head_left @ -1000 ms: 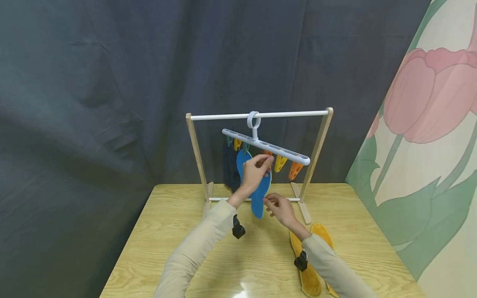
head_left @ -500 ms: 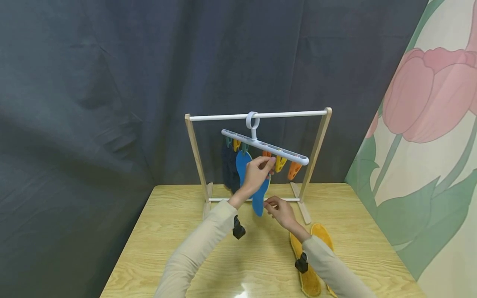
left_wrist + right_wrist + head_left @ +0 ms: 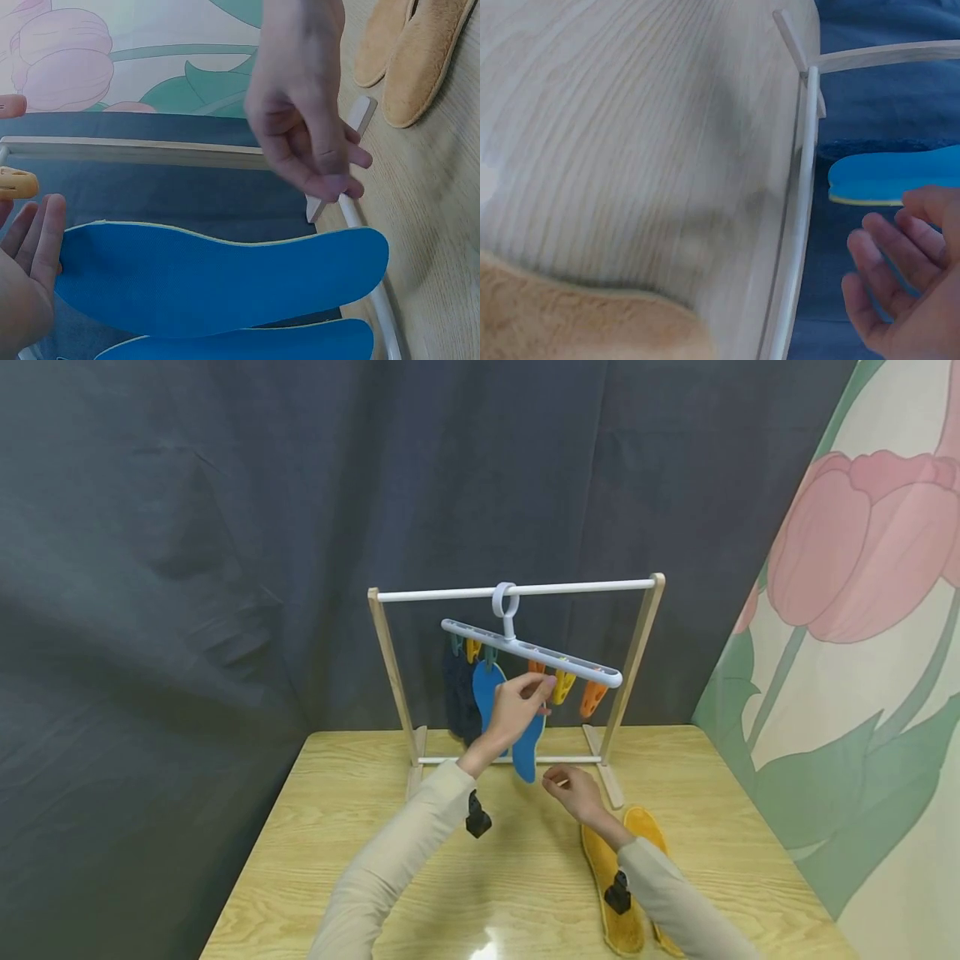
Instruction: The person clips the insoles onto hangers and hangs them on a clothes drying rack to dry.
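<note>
My left hand (image 3: 516, 706) pinches the upper end of a blue insole (image 3: 527, 752), just under the hanger's orange clip (image 3: 536, 666). The left wrist view shows this insole (image 3: 225, 277) lengthwise, with the left fingers (image 3: 46, 236) at its end. A second blue insole (image 3: 487, 683) hangs beside it from a green clip (image 3: 491, 656), partly hidden by my left hand. My right hand (image 3: 577, 793) is apart from the insole's lower end, its fingers loosely bent and holding nothing. Two tan insoles (image 3: 600, 860) lie on the table under my right forearm.
A pale blue clip hanger (image 3: 532, 652) hangs tilted from the white bar (image 3: 577, 587) of a wooden rack. Yellow (image 3: 562, 687) and orange clips (image 3: 592, 698) hang at its right end. Dark cloth (image 3: 461, 697) hangs at its left. A dark curtain (image 3: 300, 527) stands behind the table.
My right hand has let go of the blue insole and moved down and to the right. The insole's lower end has shifted up and slightly right. My left hand has barely moved.
</note>
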A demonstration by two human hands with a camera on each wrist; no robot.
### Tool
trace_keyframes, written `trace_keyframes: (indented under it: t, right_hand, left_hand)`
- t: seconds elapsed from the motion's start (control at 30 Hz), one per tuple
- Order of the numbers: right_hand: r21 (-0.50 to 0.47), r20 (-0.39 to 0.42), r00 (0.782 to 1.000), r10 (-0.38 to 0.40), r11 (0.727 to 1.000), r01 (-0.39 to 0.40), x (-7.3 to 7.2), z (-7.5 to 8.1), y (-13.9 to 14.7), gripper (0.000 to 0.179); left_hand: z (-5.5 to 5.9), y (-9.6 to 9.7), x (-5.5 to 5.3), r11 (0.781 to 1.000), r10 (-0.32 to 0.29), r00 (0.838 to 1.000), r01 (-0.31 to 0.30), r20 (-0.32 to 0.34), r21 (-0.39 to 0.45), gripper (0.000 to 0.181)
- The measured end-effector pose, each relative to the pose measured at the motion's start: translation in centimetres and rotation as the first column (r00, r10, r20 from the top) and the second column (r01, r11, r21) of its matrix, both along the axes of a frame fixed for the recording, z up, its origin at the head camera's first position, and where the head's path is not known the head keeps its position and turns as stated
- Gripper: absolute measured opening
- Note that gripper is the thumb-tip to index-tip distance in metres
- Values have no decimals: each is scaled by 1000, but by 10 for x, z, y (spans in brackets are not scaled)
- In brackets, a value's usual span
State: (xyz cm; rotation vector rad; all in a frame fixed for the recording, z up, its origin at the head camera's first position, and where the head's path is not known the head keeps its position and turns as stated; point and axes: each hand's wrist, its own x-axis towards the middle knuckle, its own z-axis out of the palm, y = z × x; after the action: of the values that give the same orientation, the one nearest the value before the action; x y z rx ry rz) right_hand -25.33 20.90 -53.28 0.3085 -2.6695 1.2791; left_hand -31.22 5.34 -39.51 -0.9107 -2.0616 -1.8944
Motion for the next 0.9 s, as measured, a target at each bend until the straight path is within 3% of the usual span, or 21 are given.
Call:
trace_keyframes:
  t: [0.3, 0.6, 0.9]
  right_hand:
    - [92, 86, 996, -2, 996, -6, 6, -11, 19, 11]
    - [215, 44, 998, -52, 976, 41, 12, -24, 39, 14]
    - [269, 51, 998, -43, 963, 28, 19, -28, 48, 19]
  left_hand:
    - [2, 1, 0, 1000, -25, 1000, 25, 5, 10, 26]
    - [6, 6, 2, 999, -38, 999, 38, -5, 19, 26]
    - [31, -1, 23, 998, -69, 997, 69, -21, 10, 25]
